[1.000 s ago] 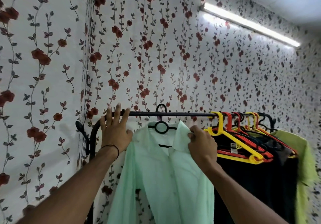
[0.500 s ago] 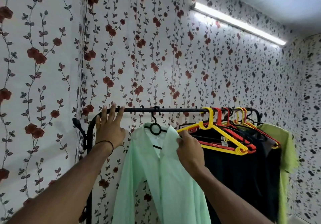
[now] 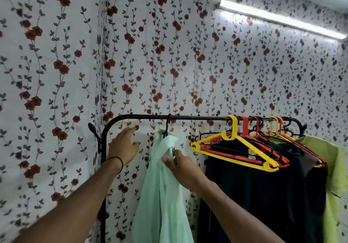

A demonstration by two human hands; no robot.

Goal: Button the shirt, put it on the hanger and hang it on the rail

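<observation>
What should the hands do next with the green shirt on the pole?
Probably let go. The mint-green shirt already hangs from the black rail by its black hanger. The right hand only pinches its cloth, and the left hand is open beside it, off the rail. Releasing the cloth gently looks like all that is left.

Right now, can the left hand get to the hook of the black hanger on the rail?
Probably yes. The left hand is open, below the rail and left of the hook; only bare wall shows between them. The mint shirt hangs lower.
</observation>
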